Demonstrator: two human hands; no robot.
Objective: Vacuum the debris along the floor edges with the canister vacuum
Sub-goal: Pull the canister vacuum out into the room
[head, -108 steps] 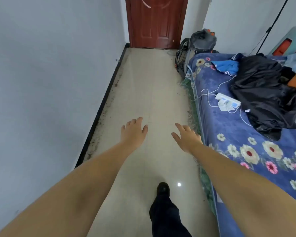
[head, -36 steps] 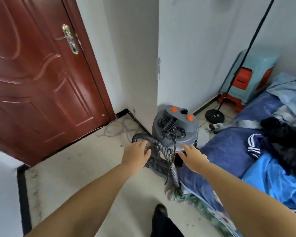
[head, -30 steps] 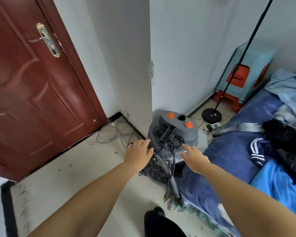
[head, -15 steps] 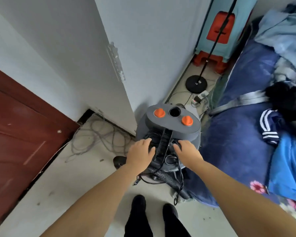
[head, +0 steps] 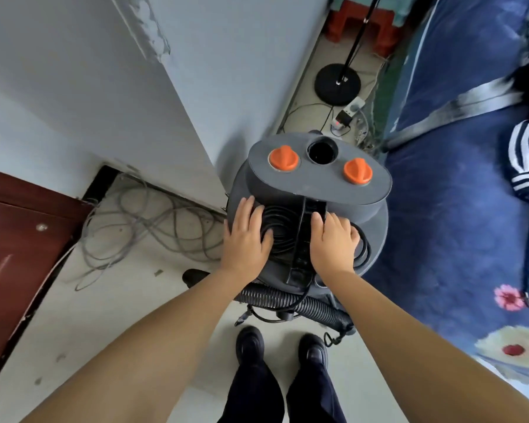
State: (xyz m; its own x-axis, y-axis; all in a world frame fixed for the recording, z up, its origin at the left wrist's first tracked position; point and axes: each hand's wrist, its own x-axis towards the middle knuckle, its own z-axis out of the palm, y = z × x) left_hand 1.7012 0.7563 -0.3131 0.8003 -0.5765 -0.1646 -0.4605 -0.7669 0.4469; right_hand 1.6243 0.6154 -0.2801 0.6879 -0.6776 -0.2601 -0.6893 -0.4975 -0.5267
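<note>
Standing over the canister vacuum (head: 312, 190), between wall and bed (head: 458, 209), I rest my left hand (head: 246, 239) and right hand (head: 332, 245) flat on its coiled cord (head: 283, 230), either side of the handle (head: 303, 236), fingers relaxed, gripping nothing.
</note>
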